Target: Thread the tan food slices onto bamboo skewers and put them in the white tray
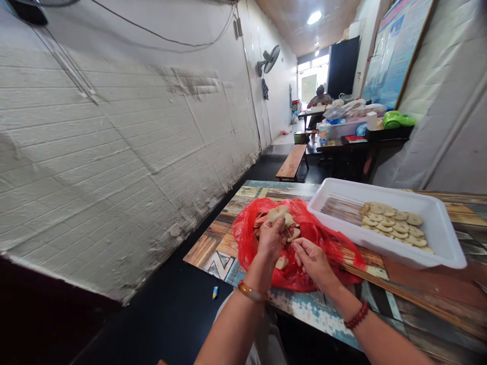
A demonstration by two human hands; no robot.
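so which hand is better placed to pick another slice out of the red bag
Left, probably. The left hand already sits over the pale slices in the red bag, touching them. The right hand is nearer the bag's front edge, its grip apparently pinching something thin.

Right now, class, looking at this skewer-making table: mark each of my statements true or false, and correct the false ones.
1. The red bag lies on the table. True.
2. The white tray is empty. False: it holds threaded skewers.
3. The left hand is over the red bag among pale round slices. True.
4. The right hand rests inside the white tray. False: it is over the bag, beside the left hand.
5. Loose bamboo sticks lie on the table. True.
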